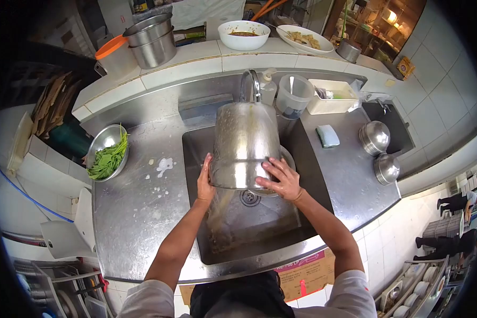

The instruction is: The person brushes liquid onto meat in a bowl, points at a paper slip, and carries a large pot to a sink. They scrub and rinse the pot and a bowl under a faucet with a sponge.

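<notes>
A tall, dented metal pot point(246, 130) is tipped over the sink point(249, 233), its rim low and towards me. My left hand point(205, 180) presses against the pot's left side near that rim. On the right side, my right hand point(282, 179) grips the pot with its fingers spread over the metal. Brownish liquid point(220, 209) shows in the sink below the rim, near the drain point(250, 198). Behind the pot rises the curved faucet point(257, 87). Part of a round metal item point(288, 157) shows behind the pot; the rest is hidden.
A bowl of green leaves point(108, 159) stands left. At right are a sponge point(327, 136) and two metal bowls point(375, 137). A soap bottle point(268, 87), clear plastic tub point(293, 95) and cream bin point(331, 98) line the back. Food dishes point(244, 42) sit on the ledge.
</notes>
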Motion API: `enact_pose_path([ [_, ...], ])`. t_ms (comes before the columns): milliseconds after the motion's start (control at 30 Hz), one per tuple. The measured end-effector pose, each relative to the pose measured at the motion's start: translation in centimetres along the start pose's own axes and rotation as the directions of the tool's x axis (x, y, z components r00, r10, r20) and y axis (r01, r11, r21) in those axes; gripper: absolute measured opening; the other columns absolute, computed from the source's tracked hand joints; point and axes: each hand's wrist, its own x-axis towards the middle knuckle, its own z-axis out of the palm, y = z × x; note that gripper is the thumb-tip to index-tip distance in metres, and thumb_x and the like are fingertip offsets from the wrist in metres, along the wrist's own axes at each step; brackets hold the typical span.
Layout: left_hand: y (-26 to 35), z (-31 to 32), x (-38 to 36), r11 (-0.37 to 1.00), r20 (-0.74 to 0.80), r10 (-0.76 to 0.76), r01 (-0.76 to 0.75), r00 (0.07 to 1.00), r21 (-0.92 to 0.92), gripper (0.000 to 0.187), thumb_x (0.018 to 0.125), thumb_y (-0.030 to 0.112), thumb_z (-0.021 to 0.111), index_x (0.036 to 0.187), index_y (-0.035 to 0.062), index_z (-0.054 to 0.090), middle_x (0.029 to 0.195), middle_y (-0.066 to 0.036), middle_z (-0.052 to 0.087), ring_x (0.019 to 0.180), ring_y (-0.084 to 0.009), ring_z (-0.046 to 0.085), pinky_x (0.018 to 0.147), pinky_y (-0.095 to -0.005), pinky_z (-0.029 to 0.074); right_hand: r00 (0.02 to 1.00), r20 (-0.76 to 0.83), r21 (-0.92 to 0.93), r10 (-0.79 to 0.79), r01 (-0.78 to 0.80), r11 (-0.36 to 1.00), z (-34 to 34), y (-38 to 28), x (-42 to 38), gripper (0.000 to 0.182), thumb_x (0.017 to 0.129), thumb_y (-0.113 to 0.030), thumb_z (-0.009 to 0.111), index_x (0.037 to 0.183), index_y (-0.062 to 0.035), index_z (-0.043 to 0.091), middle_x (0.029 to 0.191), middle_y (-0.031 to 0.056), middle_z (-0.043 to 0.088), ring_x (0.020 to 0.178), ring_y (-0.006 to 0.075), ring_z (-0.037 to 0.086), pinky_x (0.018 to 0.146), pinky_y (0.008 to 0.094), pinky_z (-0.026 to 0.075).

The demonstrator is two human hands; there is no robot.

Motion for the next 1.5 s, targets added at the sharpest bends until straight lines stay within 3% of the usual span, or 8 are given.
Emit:
enact_pose_path([
  [333,-3.8,6.6,-1.7,0.828,0.335,-0.463,0.536,0.820,-0.167,0.037,0.078,0.011,0.052,0.113,0.0002,0.047,0.102,-0.013,0.057,0.098,-0.0202,0.052,0.083,-0.0269,0.040,0.862,0.377,0.118,0.338,-0.407,0.906,-2.6,-0.6,0.8,0.062,0.058,0.011,0.039,0.110,-0.0184,0.055,0.122,0.0062,0.046,0.116,0.0294,0.038,0.097,0.0482,0.024],
  [433,-1.5,6.3,0.7,0.656,0.513,-0.559,0.726,0.652,-0.207,0.033,0.079,0.014,0.050,0.110,0.0019,0.048,0.097,-0.011,0.057,0.092,-0.0191,0.055,0.074,-0.0327,0.046,0.801,0.192,0.420,0.567,-0.589,0.690,0.5,6.3,0.4,0.053,0.058,0.016,0.035,0.102,-0.0022,0.059,0.107,0.0171,0.056,0.105,0.0261,0.051,0.090,0.0306,0.036],
  [600,2.4,5.8,-1.1,0.033,0.742,-0.572,0.914,0.349,-0.404,0.045,0.075,0.006,0.048,0.117,0.0042,0.030,0.103,-0.012,0.051,0.084,-0.0235,0.058,0.069,-0.0421,0.051,0.244,0.616,0.426,0.749,-0.903,-0.056,2.6,12.0,-0.6,0.051,0.061,0.014,0.033,0.102,-0.0030,0.060,0.088,0.0064,0.062,0.076,0.0118,0.055,0.068,0.0202,0.041],
  [967,2.9,4.2,-0.7,0.191,0.488,-0.822,0.950,0.293,-0.249,0.027,0.070,0.002,0.047,0.096,-0.0009,0.042,0.078,-0.009,0.051,0.062,-0.0164,0.054,0.051,-0.0321,0.052,0.166,0.831,0.295,0.530,-0.941,-0.167,5.2,13.6,-0.8,0.048,0.064,0.009,0.035,0.103,-0.0040,0.059,0.072,0.0072,0.059,0.066,0.0159,0.054,0.055,0.0259,0.044],
  [1200,4.8,2.4,-1.6,-0.047,0.530,-0.846,0.981,0.061,-0.189,0.020,0.070,0.002,0.047,0.088,-0.0055,0.047,0.071,-0.011,0.053,0.055,-0.0233,0.054,0.056,-0.0328,0.055,-0.358,0.905,-0.424,0.229,-0.781,0.458,7.9,13.1,6.1,0.034,0.070,-0.003,0.042,0.099,-0.0031,0.059,0.085,0.0222,0.059,0.087,0.0353,0.058,0.056,0.0428,0.052],
  [1267,3.6,4.3,-4.6,-0.172,0.480,-0.877,0.951,-0.029,-0.258,0.016,0.071,0.003,0.046,0.087,-0.0012,0.048,0.064,-0.005,0.050,0.046,-0.0186,0.048,0.058,-0.0323,0.055,-0.250,0.953,0.024,-0.171,-0.501,0.865,13.7,14.3,5.4,0.030,0.070,-0.006,0.043,0.093,-0.0007,0.061,0.089,0.0218,0.059,0.084,0.0320,0.060,0.062,0.0416,0.051],
  [1400,-4.5,10.5,-9.8,-0.438,0.871,-0.491,0.861,0.014,-0.260,0.010,0.076,0.004,0.048,0.086,0.0022,0.051,0.075,-0.007,0.051,0.065,-0.0205,0.053,0.064,-0.0314,0.051,-0.336,0.934,-0.232,0.122,-0.307,0.923,4.8,9.2,14.1,0.025,0.071,-0.010,0.049,0.089,0.0021,0.061,0.090,0.0204,0.060,0.088,0.0302,0.059,0.071,0.0394,0.049],
  [1500,-0.8,12.2,-5.7,-0.409,0.878,-0.471,0.860,0.087,-0.305,0.011,0.078,0.004,0.049,0.089,0.0025,0.052,0.081,-0.006,0.052,0.075,-0.0198,0.053,0.067,-0.0322,0.048,0.284,0.918,-0.168,0.276,-0.351,0.921,2.9,7.5,11.9,0.029,0.068,-0.011,0.056,0.095,-0.0009,0.060,0.098,0.0229,0.057,0.090,0.0323,0.057,0.074,0.0384,0.048],
])
